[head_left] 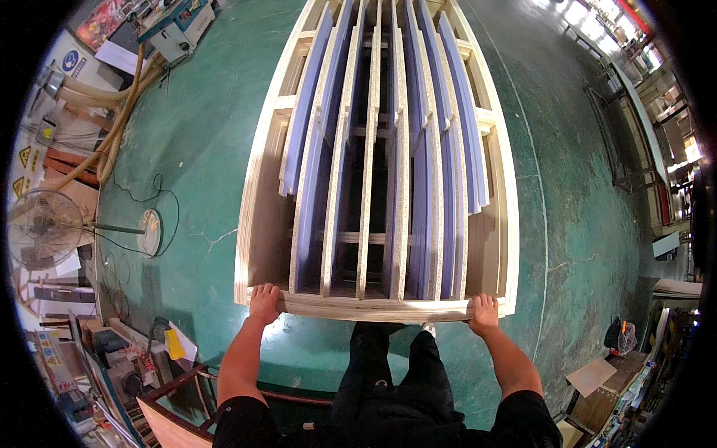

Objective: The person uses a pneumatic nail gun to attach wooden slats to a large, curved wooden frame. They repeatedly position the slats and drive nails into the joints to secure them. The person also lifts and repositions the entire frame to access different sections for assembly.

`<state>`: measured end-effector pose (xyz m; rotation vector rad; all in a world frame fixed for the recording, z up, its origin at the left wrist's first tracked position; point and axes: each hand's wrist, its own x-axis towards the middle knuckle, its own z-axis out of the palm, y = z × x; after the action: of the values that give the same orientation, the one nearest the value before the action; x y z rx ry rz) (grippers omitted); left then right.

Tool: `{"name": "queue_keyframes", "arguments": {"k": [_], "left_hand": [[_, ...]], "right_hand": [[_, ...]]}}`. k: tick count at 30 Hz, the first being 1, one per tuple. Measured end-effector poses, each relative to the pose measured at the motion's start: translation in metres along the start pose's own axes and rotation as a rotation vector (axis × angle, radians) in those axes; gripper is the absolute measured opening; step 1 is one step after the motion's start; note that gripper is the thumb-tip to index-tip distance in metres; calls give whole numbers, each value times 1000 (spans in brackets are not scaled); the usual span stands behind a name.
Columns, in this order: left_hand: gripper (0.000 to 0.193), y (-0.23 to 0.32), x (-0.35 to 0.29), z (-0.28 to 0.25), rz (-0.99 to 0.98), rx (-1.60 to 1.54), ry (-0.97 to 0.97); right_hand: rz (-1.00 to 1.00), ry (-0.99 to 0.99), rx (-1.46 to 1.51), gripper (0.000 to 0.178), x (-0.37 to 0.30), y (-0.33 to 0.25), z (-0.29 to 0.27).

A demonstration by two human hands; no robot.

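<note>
A long open wooden crate [373,309] stretches away from me, made of pale layered plywood. My left hand [265,303] is closed over the left part of its near edge. Toward the right end of the same edge, my right hand [484,313] has its fingers wrapped over the wood. Both thumbs are mostly hidden. Inside the crate, several purple-blue panels [307,224] with pale speckled edges stand upright, running lengthwise with dark gaps between them. Neither hand touches the panels.
On the green floor [202,149] at left stands a fan [48,228] with a trailing cable. A machine [179,26] with hoses is far left. Just left behind me is a red-framed cart [170,418]. A long bench [635,104] lines the right side, with a cluttered shelf [609,388] nearer.
</note>
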<state>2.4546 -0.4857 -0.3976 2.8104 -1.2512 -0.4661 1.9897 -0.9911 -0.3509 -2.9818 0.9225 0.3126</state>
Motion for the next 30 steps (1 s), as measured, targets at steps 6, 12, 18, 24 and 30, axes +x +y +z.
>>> {"name": "queue_keyframes", "arguments": {"k": [6,12,18,24,30], "left_hand": [[51,-10,-8,15,9,55,-39],[53,2,-20,25,55,139,-71],[50,-10,-17,54,42,152,11],[46,7,-22,66,33,161,-5],[45,13,-18,67,14,174,-49]], "right_hand": [[-27,-49,-116,82,-1,-15,14],[-116,-219,-185,86,-10,-21,7],[-92,-87,-156,86,-7,-22,32],[-102,-61,-124,76,-19,-9,37],[-79,-6,-152,61,-23,-5,59]]}}
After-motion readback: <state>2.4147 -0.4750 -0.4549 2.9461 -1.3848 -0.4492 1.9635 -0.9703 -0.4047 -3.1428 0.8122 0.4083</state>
